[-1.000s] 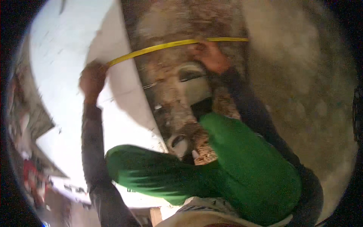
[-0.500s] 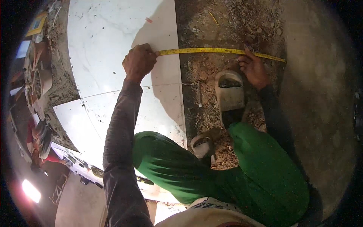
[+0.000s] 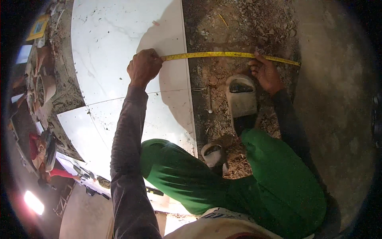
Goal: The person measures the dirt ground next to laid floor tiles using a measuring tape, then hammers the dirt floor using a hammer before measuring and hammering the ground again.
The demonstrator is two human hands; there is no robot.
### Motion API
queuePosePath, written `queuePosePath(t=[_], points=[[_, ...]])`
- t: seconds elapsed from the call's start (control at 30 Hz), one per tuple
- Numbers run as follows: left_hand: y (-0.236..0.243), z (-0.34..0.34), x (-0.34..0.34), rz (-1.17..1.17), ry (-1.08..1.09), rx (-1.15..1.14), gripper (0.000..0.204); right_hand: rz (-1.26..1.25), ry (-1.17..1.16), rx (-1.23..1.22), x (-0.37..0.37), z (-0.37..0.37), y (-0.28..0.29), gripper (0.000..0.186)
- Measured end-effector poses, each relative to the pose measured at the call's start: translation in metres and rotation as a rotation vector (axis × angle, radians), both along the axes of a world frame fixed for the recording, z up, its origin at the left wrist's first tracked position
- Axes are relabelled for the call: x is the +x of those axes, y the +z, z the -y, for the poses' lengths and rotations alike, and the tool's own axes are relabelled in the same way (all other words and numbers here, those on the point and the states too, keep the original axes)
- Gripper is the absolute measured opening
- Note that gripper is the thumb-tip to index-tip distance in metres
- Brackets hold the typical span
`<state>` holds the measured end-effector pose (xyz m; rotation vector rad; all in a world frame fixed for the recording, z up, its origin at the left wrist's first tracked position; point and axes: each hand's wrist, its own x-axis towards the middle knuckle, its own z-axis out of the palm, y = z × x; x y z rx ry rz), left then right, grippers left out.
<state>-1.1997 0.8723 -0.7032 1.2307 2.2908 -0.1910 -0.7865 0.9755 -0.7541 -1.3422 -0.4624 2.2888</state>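
A yellow tape measure (image 3: 211, 54) stretches from the white floor tiles (image 3: 107, 51) across a strip of bare dirt to the concrete wall or slab at the right. My left hand (image 3: 144, 68) is closed at the tape's left end, above the tiles; any case inside the fist is hidden. My right hand (image 3: 267, 72) pinches the blade farther right, over the dirt, with the tape's tip running past it to the concrete edge. Below that hand is my sandalled foot (image 3: 242, 99).
A small nail or peg (image 3: 209, 101) with string stands beside the tile edge. A yellow stick (image 3: 224, 20) lies on the dirt. Along the right runs grey concrete (image 3: 338, 99). At far left are a co-worker in red (image 3: 59, 172), debris and a bright lamp (image 3: 34, 202).
My left hand has shifted slightly left with the tape. The right hand stays almost in place, its fingers moving a little left. The co-worker's red sleeve now reaches farther out.
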Motion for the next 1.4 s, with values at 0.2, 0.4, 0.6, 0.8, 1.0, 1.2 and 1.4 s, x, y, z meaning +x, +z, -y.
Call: queuePosePath(t=[0.2, 0.4, 0.6, 0.8, 1.0, 1.2, 1.4], points=[[-0.033, -0.003, 0.003, 0.058, -0.179, 0.137, 0.032, -0.044, -0.103, 0.07, 0.033, 0.005, -0.023, 0.034], [-0.026, 0.012, -0.025, -0.063, -0.287, 0.107, 0.032, 0.037, -0.011, 0.018, -0.009, 0.0, -0.011, 0.033], [-0.01, -0.006, 0.003, -0.108, -0.239, 0.0, 0.034, 0.068, -0.022, 0.081, 0.0, -0.005, 0.0, 0.036], [-0.052, 0.023, -0.044, -0.076, -0.384, 0.156, 0.033, -0.014, -0.059, -0.006, -0.009, 0.001, -0.017, 0.031], [-0.015, 0.005, 0.001, -0.085, -0.158, 0.13, 0.03, -0.093, 0.016, 0.03, 0.015, 0.002, -0.024, 0.037], [-0.003, -0.001, 0.0, -0.059, -0.087, -0.087, 0.038, 0.022, 0.013, 0.003, -0.004, 0.003, -0.014, 0.036], [-0.022, -0.002, 0.003, -0.07, -0.15, 0.024, 0.031, 0.115, -0.133, 0.08, 0.004, 0.006, -0.016, 0.033]])
